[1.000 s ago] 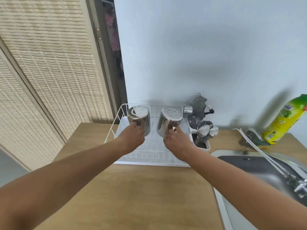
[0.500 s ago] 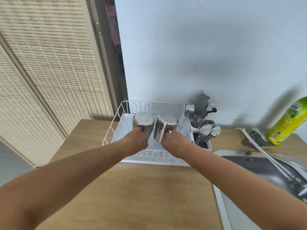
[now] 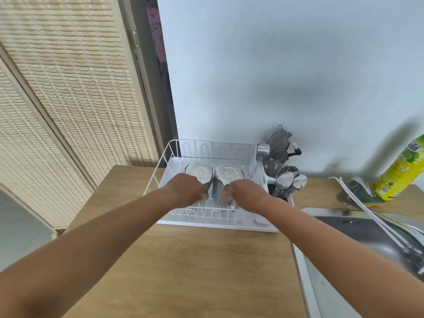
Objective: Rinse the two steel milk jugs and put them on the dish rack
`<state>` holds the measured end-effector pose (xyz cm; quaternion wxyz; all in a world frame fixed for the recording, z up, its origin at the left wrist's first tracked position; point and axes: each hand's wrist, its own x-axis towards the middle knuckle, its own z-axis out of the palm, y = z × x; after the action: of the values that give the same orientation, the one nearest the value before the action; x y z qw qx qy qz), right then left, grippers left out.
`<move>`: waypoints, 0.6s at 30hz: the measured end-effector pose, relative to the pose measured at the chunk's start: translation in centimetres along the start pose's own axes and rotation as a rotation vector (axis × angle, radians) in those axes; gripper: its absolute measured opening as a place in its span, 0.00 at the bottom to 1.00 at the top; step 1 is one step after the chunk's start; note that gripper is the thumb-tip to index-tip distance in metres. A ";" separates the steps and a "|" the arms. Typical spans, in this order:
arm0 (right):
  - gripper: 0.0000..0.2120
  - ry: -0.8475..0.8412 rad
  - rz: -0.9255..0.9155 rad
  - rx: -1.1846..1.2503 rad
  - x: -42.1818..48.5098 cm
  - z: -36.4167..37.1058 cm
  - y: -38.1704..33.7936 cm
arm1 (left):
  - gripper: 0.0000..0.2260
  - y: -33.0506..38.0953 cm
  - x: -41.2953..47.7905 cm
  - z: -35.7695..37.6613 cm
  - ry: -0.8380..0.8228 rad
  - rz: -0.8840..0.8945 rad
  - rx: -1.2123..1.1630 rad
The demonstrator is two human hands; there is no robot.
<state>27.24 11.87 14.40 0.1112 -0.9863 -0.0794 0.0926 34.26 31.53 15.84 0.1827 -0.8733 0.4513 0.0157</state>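
Note:
Two steel milk jugs stand upside down, side by side, inside the white wire dish rack [image 3: 169, 154] at the back of the wooden counter. My left hand [image 3: 187, 191] is wrapped around the near side of the left jug [image 3: 199, 172]. My right hand [image 3: 245, 195] grips the near side of the right jug [image 3: 229, 174]. Their wet round bases face up. The handles and lower halves are hidden behind my hands.
A cutlery holder [image 3: 283, 180] full of spoons and utensils hangs on the rack's right end. Further right lie a steel sink [image 3: 358, 228], a white hose [image 3: 367, 210], a tap and a yellow-green detergent bottle [image 3: 399, 171]. A woven folding door [image 3: 68, 99] stands left.
Both hands have lowered the two jugs from above the rack down into it, and brought them closer together.

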 end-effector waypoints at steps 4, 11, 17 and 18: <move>0.12 0.411 0.099 0.349 0.5 -1.4 1.0 | 0.14 -1.5 -0.1 -0.7 0.397 -0.283 -0.367; 0.36 0.135 0.210 0.412 3.1 -0.5 2.0 | 0.41 -2.3 2.0 0.4 0.069 -0.386 -0.761; 0.10 0.210 0.196 0.429 2.9 0.0 1.7 | 0.34 -1.7 1.7 0.1 0.082 -0.427 -0.755; 0.10 0.217 0.189 0.432 2.9 0.1 1.8 | 0.33 -1.6 1.7 0.1 0.076 -0.429 -0.757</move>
<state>30.29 10.71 13.41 0.3179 -0.9469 0.0471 0.0111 36.52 31.10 15.97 -0.1680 -0.9526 0.2288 0.1094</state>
